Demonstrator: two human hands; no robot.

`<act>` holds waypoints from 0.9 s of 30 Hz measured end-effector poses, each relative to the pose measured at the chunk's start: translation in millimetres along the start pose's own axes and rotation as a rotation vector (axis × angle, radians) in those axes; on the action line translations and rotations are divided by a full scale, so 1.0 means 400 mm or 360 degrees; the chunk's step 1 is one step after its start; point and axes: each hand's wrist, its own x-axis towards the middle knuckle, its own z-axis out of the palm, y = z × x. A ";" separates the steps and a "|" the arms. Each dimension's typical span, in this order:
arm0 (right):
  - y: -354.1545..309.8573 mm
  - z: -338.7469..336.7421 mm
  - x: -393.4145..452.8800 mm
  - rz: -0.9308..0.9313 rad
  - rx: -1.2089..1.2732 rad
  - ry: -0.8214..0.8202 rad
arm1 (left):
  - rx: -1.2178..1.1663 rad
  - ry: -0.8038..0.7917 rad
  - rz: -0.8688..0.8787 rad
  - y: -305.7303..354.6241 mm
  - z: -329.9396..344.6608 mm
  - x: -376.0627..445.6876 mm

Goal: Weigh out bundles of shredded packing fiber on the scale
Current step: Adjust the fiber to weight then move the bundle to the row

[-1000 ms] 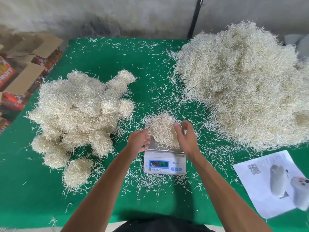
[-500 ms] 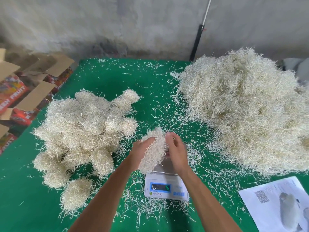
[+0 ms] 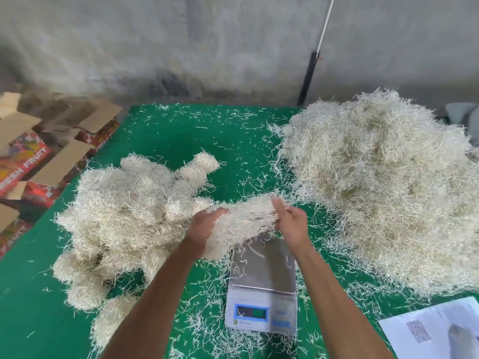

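Fiber bundle (image 3: pixel 241 224) gripped at both ends by left hand (image 3: pixel 207 225) and right hand (image 3: pixel 291 225), raised above scale (image 3: pixel 261 283).

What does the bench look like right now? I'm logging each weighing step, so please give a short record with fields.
left hand: grips the left end of the bundle
right hand: grips the right end of the bundle
bundle: held up off the scale, stretched between both hands
scale: pan bare but for stray shreds; display lit, digits unreadable
finished bundles: heaped at the left
loose pile: at the right
table: green cover, littered with shreds
paper: near right corner
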 end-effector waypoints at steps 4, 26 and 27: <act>-0.008 0.047 0.003 -0.0030 0.0045 -0.0146 | 0.0153 -0.0081 0.0003 -0.019 0.028 0.009; 0.091 -0.111 0.048 0.0209 0.0159 0.0428 | -0.1029 0.0747 -0.0672 -0.124 -0.158 0.038; 0.098 -0.115 0.050 0.0270 0.0224 0.0447 | -0.1002 0.0749 -0.0631 -0.136 -0.148 0.029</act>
